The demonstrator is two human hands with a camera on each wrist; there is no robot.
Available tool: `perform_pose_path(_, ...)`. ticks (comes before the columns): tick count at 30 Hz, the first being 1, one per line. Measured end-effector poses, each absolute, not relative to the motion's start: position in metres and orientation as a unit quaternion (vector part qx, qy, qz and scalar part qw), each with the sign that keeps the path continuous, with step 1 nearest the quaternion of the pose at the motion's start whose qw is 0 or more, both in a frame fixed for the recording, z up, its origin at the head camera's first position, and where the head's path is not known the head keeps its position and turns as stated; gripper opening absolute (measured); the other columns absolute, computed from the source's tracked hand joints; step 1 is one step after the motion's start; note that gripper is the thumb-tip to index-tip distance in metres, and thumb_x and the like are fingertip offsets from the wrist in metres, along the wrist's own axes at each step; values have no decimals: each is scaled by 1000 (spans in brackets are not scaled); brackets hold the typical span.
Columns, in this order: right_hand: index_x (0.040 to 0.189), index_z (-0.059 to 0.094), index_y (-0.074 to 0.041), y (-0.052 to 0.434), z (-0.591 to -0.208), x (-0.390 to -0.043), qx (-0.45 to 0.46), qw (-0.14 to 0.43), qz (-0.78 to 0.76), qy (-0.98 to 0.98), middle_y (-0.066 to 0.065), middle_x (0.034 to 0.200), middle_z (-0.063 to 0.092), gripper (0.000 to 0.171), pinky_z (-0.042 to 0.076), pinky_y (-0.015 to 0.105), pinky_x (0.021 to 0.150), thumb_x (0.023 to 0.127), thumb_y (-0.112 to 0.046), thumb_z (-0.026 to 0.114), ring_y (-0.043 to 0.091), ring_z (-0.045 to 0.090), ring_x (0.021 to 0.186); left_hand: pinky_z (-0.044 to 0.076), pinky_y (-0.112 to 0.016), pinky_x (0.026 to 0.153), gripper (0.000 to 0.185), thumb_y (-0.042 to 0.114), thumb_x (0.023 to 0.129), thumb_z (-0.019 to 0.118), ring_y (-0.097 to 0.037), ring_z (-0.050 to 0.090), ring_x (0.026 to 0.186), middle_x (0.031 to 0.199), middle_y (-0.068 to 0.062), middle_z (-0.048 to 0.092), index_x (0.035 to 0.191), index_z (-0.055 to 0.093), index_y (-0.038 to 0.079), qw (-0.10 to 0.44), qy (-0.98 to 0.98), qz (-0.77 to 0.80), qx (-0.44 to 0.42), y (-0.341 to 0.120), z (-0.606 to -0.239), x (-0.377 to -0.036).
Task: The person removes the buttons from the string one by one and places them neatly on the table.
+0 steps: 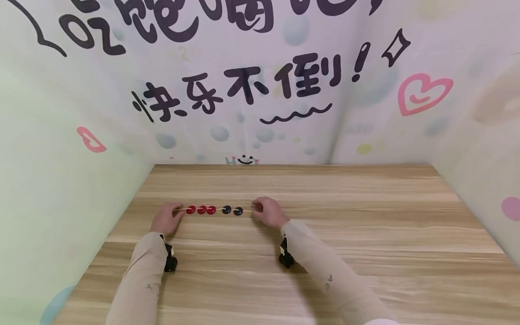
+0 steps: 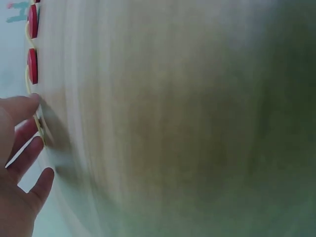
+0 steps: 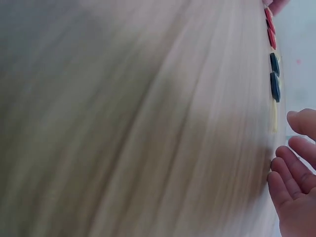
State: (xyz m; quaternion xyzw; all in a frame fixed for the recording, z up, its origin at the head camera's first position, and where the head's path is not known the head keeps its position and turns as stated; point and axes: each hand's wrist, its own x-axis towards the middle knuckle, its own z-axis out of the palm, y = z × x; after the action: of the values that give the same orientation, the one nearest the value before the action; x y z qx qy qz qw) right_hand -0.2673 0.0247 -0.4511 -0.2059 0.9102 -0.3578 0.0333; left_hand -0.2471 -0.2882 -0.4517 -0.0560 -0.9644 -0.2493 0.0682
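Your left hand (image 1: 165, 218), lower left of centre, holds one end of the pale string (image 1: 219, 210) with curled fingers. Your right hand (image 1: 268, 211) pinches the other end. The string lies taut on the wooden table (image 1: 365, 253) between them. Already threaded: three red buttons (image 1: 201, 210) and two dark blue buttons (image 1: 232, 210). No loose buttons are visible, so threading looks finished.
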Motion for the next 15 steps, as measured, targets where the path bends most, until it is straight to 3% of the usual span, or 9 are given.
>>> perform_pose_path(7, 100, 63, 2, 19, -456, -270, -213, 16, -375, 902, 12, 96, 59, 25, 43, 32, 79, 77, -8, 67, 22, 52, 89, 40, -45, 79, 23, 12, 80, 65, -37, 50, 93, 97, -23, 57, 96, 64, -3, 91, -954, -284, -26, -294, -457, -249)
perform_pose_path(15, 95, 67, -2, 11, -458, -273, -185, -6, -343, 921, 8, 91, 58, 23, 41, 30, 77, 75, -13, 71, 20, 51, 85, 38, -45, 78, 19, 2, 76, 65, -37, 51, 88, 91, -25, 59, 92, 65, -8, 126, -935, -331, -8, -292, -460, -250)
